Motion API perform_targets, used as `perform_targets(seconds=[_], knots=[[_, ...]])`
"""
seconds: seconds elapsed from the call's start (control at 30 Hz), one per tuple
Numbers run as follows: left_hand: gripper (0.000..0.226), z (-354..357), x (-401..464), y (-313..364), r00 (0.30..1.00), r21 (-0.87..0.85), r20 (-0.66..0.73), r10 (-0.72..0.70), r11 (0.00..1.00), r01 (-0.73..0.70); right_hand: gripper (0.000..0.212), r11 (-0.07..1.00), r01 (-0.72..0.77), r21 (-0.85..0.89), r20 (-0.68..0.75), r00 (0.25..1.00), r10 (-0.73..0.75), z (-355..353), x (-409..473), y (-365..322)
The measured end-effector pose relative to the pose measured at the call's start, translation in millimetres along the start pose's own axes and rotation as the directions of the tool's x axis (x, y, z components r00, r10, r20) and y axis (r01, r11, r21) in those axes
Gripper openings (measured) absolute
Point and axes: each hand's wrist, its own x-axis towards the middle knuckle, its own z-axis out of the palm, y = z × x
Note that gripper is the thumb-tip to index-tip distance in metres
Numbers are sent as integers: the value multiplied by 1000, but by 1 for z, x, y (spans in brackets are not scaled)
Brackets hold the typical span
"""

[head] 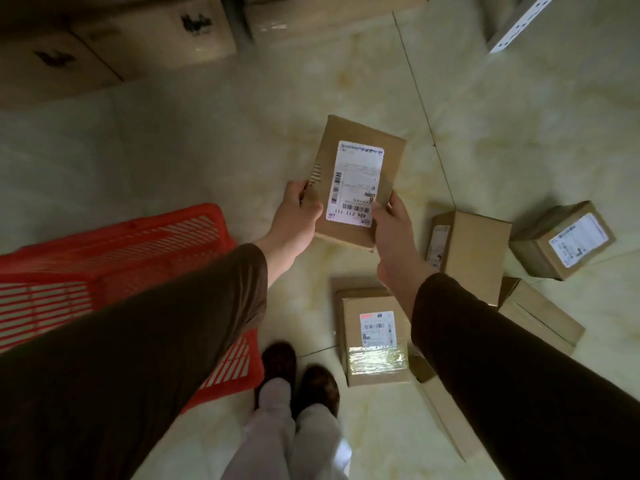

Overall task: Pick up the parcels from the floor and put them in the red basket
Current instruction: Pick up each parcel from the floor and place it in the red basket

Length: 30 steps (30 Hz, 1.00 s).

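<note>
I hold a flat brown cardboard parcel [360,157] with a white shipping label above the floor, in the middle of the head view. My left hand [298,216] grips its near left corner and my right hand [394,233] grips its near right corner. The red slatted basket [145,244] stands on the floor to the left, partly hidden behind my left sleeve. Several more brown parcels lie on the floor at the right: one with tape [374,337] by my feet, one upright [467,251], one tilted [561,240] and one behind my right arm [540,313].
Large cardboard cartons [114,46] line the far left wall. A white perforated metal shelf post [519,26] is at the top right. My shoes [298,379] stand on the pale tiled floor [173,150] between the basket and the parcels.
</note>
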Motion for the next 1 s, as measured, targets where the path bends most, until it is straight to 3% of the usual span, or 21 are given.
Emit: perform_targets(seconds=[0.3,0.67,0.83,1.0], knots=[[34,-77,-124,19,989,-260,-145,19,964,-57,46,974,196,-111,41,980,-192,36,-129,-37],[36,-207,-253,-45,963,-353,-214,-163,932,80,43,993,71,-99,183,982,-52,127,-264,27],[39,-246,-272,-93,916,-388,-287,-281,908,157,46,982,13,-189,265,964,38,166,-282,71],[43,-277,-271,-139,881,-469,-290,-375,858,211,29,945,27,-326,313,946,81,201,-289,99]])
